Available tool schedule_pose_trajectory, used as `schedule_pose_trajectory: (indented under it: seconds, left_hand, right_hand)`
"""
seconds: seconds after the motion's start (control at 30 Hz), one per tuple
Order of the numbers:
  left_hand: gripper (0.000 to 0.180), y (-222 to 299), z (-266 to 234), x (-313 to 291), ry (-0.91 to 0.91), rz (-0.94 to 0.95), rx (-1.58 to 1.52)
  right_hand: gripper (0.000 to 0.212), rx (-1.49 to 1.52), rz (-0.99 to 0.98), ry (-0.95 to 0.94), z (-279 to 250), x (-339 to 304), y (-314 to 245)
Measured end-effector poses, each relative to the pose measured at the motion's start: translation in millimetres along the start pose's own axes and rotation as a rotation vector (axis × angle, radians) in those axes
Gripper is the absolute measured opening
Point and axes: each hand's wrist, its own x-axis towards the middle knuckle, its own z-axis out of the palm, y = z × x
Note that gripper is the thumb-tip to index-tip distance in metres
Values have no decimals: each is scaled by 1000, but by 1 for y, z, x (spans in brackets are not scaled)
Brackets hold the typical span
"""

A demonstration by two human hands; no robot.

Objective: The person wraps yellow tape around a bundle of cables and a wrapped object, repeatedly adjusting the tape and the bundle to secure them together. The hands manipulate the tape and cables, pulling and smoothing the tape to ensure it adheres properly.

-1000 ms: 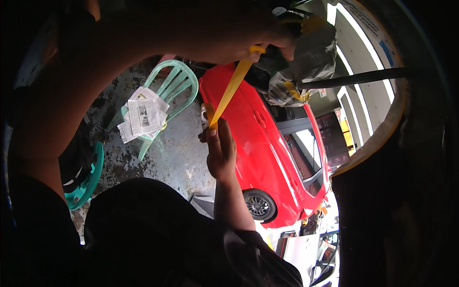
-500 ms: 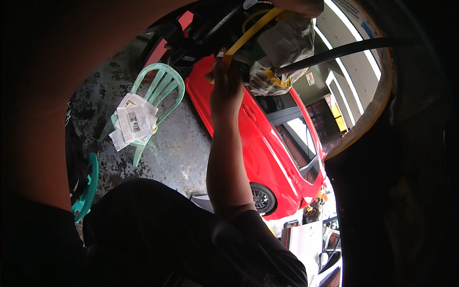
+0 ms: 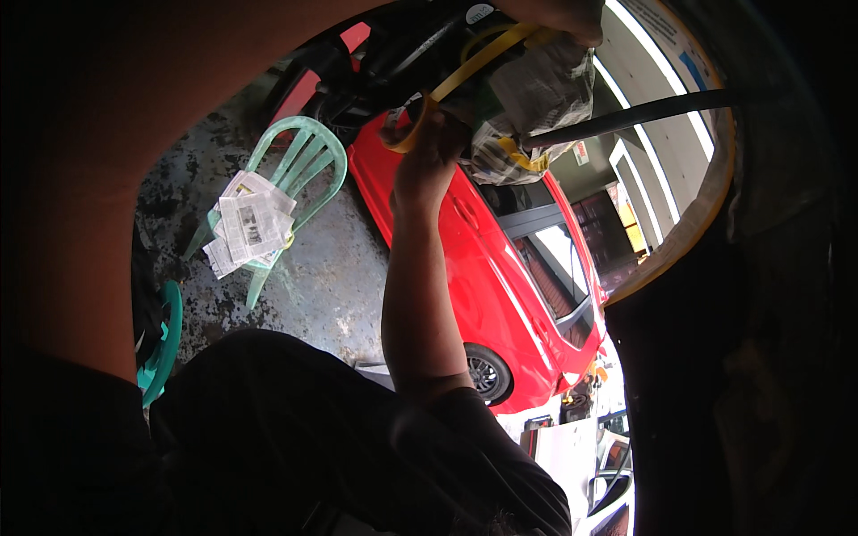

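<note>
Yellow tape strip (image 3: 483,61), running straight from the tape roll (image 3: 423,127) up toward the left hand (image 3: 572,18), beside crumpled newsprint masking (image 3: 547,89). Right-hand fingers clamped on the roll, held in front of the red car (image 3: 487,277). Cannot tell the state of the left-hand fingers, too dark and cut by the upper edge. Looks like the step of paying out tape for masking, with most of the strip not yet laid down. Probably calls next for steady tension, careful lining-up and pressing flat.
</note>
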Motion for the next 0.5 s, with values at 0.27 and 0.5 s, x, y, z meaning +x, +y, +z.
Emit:
schedule_pose_trajectory:
  seconds: [0.27, 0.5]
  left_hand:
    - [13, -9, 4, 8, 43, 36, -1]
    - [11, 9, 62, -48, 222, -85, 81]
  right_hand:
    - [41, -387, -94, -138, -13, -17, 5]
    - [30, -880, 396, -254, -63, -107, -11]
